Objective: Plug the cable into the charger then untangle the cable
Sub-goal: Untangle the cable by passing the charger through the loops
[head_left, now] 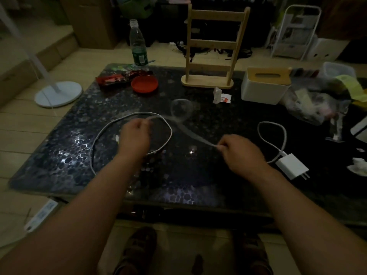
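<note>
A white charger [292, 168] lies at the right of the dark table [59, 155], its prongs pointing right, with the white cable [285, 135] plugged into it. From there the cable loops back to my right hand [241, 153], which pinches it. A blurred stretch of cable, with a small loop in it, runs up and left to my left hand [136, 135], which also grips it. Past my left hand the cable lies in a large loop on the table, and its free end rests inside the loop beside that hand.
At the back of the table stand a plastic bottle [138, 44], a red lid [144, 84], a red wrapper [115, 79], a wooden rack [212, 50] and a white tissue box [265, 86]. Bags and clutter [317, 100] fill the right side. A white lamp base [58, 94] sits on the floor at left.
</note>
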